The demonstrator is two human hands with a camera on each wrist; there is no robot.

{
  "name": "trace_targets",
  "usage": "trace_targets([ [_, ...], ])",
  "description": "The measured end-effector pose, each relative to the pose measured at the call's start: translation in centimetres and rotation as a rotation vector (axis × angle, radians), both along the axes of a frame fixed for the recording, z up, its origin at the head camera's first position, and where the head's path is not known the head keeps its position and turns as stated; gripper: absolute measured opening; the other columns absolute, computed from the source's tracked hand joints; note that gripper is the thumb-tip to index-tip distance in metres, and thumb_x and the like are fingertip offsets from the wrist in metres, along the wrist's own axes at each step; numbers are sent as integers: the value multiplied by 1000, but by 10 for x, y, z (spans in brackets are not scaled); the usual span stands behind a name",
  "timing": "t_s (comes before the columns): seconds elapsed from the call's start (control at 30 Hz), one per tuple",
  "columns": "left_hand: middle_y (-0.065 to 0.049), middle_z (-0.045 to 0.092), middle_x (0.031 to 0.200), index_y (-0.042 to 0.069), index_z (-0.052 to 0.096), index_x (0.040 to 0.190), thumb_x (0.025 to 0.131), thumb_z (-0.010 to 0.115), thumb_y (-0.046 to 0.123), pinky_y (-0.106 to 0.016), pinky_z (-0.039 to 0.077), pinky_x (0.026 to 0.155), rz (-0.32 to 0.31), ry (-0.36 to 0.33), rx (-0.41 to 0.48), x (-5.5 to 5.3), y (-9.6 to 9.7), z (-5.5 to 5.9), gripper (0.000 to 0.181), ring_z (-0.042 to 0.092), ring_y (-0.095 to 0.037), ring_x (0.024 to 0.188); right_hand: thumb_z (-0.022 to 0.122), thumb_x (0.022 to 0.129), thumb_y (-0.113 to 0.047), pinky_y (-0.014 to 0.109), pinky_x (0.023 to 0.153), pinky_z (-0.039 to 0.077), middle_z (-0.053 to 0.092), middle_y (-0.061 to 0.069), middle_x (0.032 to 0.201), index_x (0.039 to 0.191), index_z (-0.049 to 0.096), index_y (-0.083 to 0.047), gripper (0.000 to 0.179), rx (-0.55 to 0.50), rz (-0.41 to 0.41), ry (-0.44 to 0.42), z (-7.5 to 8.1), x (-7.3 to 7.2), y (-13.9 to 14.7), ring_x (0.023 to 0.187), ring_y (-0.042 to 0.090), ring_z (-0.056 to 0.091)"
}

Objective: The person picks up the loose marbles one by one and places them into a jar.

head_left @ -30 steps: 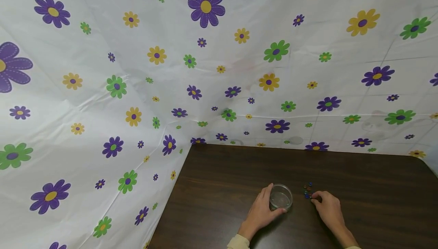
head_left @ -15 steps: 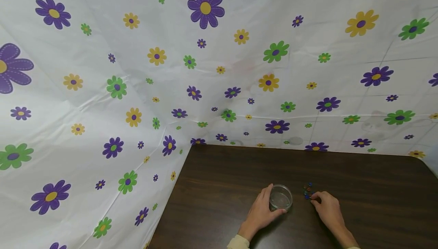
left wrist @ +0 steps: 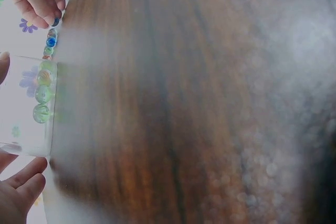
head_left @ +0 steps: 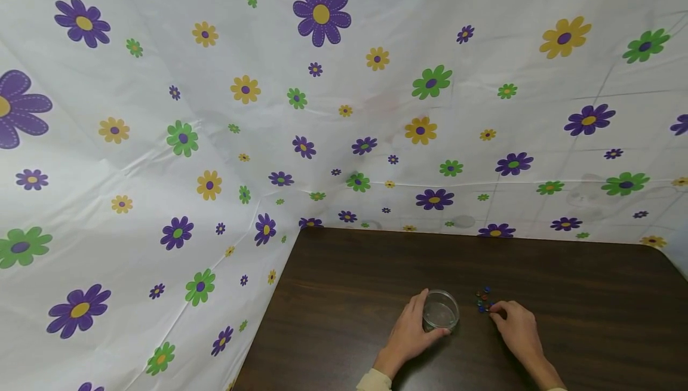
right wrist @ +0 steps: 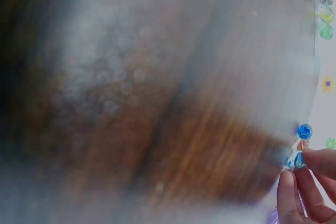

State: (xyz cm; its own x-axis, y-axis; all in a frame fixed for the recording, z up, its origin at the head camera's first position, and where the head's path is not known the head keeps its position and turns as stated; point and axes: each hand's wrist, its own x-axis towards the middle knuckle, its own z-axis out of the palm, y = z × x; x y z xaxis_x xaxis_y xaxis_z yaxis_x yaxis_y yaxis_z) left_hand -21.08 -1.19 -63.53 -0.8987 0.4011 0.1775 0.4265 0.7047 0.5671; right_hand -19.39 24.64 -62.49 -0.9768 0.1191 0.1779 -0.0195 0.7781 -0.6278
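My left hand (head_left: 408, 331) grips a round, clear glass jar (head_left: 455, 319) from its left side, fingers behind and thumb in front. Several green and clear marbles (left wrist: 42, 94) lie at the bottom of the jar. To the right of it, a small cluster of glass marbles (head_left: 484, 298) in blue, amber and green rests on the table. My right hand (head_left: 516, 328) is at the near end of that cluster, thumb and finger pinching a blue marble (right wrist: 299, 160). Other marbles, one a bright blue marble (right wrist: 305, 131), sit right by those fingertips.
The dark wood-grain table (head_left: 349, 271) has a rounded far right corner. A white sheet (head_left: 365, 122) with purple, green and yellow flowers hangs behind the table and along its left side.
The head view has shifted very slightly. Both hands, the jar and the marbles stay almost where they were.
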Motion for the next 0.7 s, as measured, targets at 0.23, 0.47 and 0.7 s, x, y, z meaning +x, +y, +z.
trace_targets([
  [0.23,-3,50,152,15,35,161,91,72,61,-38,52,98,-2,-3,6,0,0,1,91,55,-21,131,78,84,5,57,75,55,70,24,95,89,76,3,6,-2,-28,44,-1,1,-1,92,46,67],
  [0.47,-3,49,153,16,34,161,92,71,61,-39,52,98,-7,-12,9,0,-1,1,91,55,-21,132,79,82,9,58,74,56,70,22,93,87,76,4,8,-26,-35,106,-2,3,-2,91,47,68],
  [0.7,-3,50,152,15,35,161,91,72,61,-38,52,98,-3,-9,6,0,0,1,91,55,-21,131,80,81,8,54,71,56,71,18,92,86,78,2,9,-28,-56,156,1,3,-5,87,43,69],
])
